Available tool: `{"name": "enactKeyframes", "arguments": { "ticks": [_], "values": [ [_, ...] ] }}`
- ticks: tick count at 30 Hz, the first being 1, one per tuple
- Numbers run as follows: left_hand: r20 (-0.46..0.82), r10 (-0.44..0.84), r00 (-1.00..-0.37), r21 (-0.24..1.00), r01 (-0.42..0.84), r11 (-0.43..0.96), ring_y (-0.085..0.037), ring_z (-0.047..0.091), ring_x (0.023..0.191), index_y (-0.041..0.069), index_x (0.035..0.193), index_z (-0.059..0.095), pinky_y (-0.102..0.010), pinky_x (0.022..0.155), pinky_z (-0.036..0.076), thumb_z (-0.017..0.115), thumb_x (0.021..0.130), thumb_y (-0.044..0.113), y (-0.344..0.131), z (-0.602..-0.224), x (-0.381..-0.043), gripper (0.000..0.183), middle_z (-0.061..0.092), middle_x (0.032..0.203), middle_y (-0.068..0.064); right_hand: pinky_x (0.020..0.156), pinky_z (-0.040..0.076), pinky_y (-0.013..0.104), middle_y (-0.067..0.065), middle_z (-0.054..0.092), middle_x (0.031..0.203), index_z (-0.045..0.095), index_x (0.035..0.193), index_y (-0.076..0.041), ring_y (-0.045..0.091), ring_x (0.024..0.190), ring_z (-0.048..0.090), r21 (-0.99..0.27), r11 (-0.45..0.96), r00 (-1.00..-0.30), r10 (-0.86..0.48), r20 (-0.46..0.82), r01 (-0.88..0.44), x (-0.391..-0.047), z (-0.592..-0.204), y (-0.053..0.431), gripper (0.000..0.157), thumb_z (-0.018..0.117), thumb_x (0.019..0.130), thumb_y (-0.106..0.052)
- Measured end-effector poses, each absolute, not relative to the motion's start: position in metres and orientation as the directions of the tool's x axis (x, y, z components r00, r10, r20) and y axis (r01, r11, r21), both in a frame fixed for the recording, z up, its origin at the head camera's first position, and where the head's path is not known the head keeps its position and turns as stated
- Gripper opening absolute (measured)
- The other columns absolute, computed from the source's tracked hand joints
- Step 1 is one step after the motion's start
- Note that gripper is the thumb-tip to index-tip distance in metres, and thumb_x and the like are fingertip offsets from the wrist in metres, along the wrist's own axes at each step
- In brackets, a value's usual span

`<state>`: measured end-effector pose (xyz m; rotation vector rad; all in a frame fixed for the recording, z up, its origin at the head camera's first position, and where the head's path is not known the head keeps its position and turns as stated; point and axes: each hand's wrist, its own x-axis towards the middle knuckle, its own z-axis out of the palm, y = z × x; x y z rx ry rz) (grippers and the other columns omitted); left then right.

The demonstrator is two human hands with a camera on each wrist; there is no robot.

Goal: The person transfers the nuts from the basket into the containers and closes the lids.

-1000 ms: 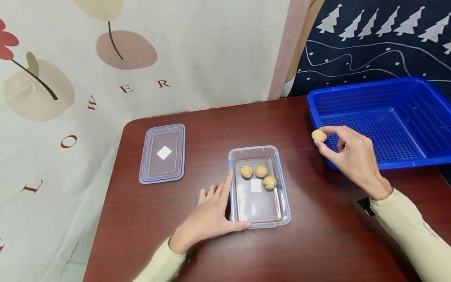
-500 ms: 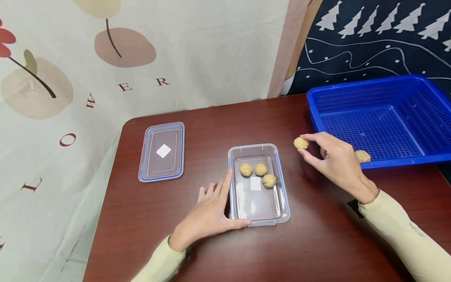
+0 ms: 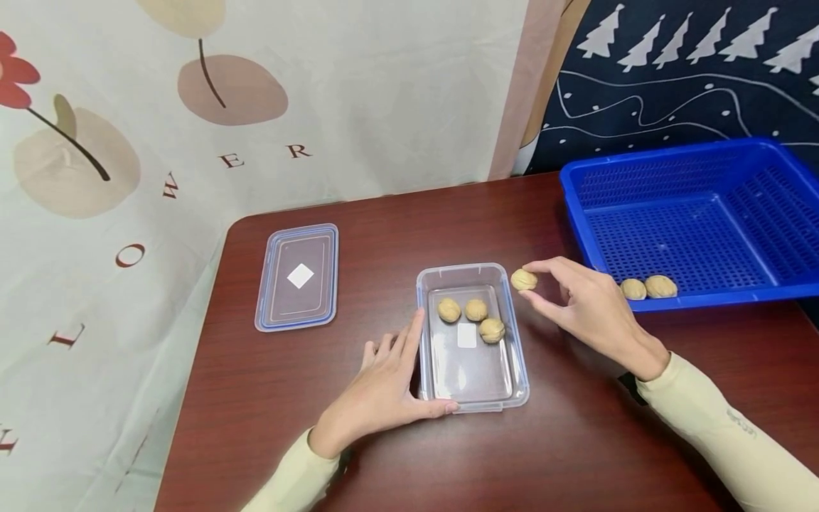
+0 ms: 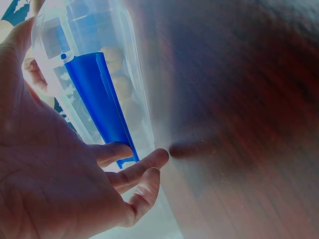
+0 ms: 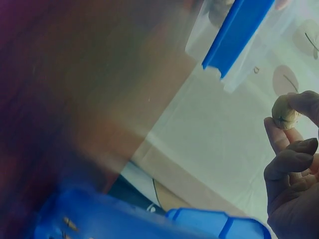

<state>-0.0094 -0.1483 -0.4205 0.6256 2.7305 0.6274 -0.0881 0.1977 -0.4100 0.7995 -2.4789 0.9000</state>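
In the head view my right hand (image 3: 591, 309) pinches a walnut (image 3: 524, 279) between thumb and fingertips, just off the right rim of a clear plastic container (image 3: 470, 384). The same walnut (image 5: 283, 112) shows at the fingertips in the right wrist view. My left hand (image 3: 384, 387) rests against the container's left side, fingers extended along the wall and thumb on its near edge. Three walnuts lie inside toward the far end, one of them a walnut (image 3: 448, 310) at the left, around a white square label (image 3: 466, 336).
A blue perforated basket (image 3: 579, 220) stands at the right, with two walnuts (image 3: 661, 286) in its near left corner. The container's clear lid (image 3: 297, 277) lies flat on the left of the brown table (image 3: 384, 235). Patterned cloths hang behind.
My right hand has carried the walnut left from the basket's edge to beside the container. Two walnuts in the basket have come into sight behind it. My left hand stays in place.
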Motion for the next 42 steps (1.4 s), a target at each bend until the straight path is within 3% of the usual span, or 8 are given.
{"name": "enactKeyframes", "arguments": {
  "ticks": [3,9,13,17,25,42],
  "values": [
    [-0.160,0.461,-0.873,0.463,0.346,0.816,-0.031,0.048,0.137,0.014,0.176,-0.004,-0.054,0.101,0.033,0.075,0.080,0.087,-0.149,-0.421,-0.009,0.144,0.032,0.176,-0.006,0.059,0.038,0.022,-0.004,0.069,0.097,0.075,0.123,-0.010,0.010,0.067,0.050,-0.470,0.617,-0.767,-0.405,0.498,-0.631,-0.087,-0.413,0.191,0.043,0.093,0.085,-0.010],
    [-0.173,0.456,-0.873,0.469,0.334,0.818,-0.034,0.047,0.138,0.016,0.176,-0.005,-0.062,0.107,0.031,0.074,0.080,0.088,-0.149,-0.421,-0.010,0.144,0.034,0.174,-0.009,0.065,0.054,0.037,0.002,0.078,0.110,0.075,0.121,-0.009,0.018,0.079,0.068,-0.488,0.556,-0.738,-0.459,0.495,-0.673,-0.086,-0.420,0.179,0.042,0.093,0.083,-0.007],
    [-0.184,0.454,-0.872,0.470,0.327,0.820,-0.036,0.047,0.139,0.015,0.176,-0.005,-0.065,0.109,0.030,0.074,0.080,0.087,-0.148,-0.422,-0.010,0.144,0.035,0.173,-0.011,0.070,0.057,0.040,0.001,0.078,0.110,0.075,0.118,-0.008,0.020,0.084,0.072,-0.484,0.521,-0.711,-0.485,0.510,-0.703,-0.086,-0.424,0.173,0.039,0.093,0.083,-0.009],
    [-0.198,0.448,-0.872,0.473,0.316,0.823,-0.038,0.046,0.141,0.015,0.177,-0.004,-0.068,0.111,0.029,0.074,0.080,0.087,-0.148,-0.421,-0.011,0.144,0.036,0.173,-0.012,0.069,0.055,0.037,-0.001,0.075,0.109,0.076,0.117,-0.010,0.019,0.083,0.070,-0.483,0.514,-0.705,-0.493,0.510,-0.709,-0.085,-0.426,0.168,0.037,0.092,0.084,-0.013],
    [-0.204,0.450,-0.869,0.466,0.318,0.826,-0.037,0.047,0.139,0.014,0.176,-0.005,-0.065,0.110,0.029,0.073,0.080,0.088,-0.148,-0.422,-0.012,0.144,0.038,0.172,-0.013,0.054,0.042,0.028,-0.002,0.071,0.101,0.076,0.116,-0.012,0.013,0.067,0.055,-0.474,0.524,-0.706,-0.513,0.488,-0.708,-0.081,-0.433,0.158,0.037,0.093,0.083,-0.013],
    [-0.209,0.452,-0.867,0.476,0.313,0.822,-0.035,0.046,0.141,0.015,0.176,-0.006,-0.064,0.107,0.031,0.073,0.081,0.088,-0.147,-0.423,-0.011,0.144,0.035,0.174,-0.012,0.059,0.052,0.034,-0.005,0.070,0.090,0.076,0.106,-0.014,0.009,0.073,0.061,-0.419,0.580,-0.716,-0.569,0.405,-0.698,-0.071,-0.436,0.139,0.032,0.096,0.081,-0.020]
  ]
}}
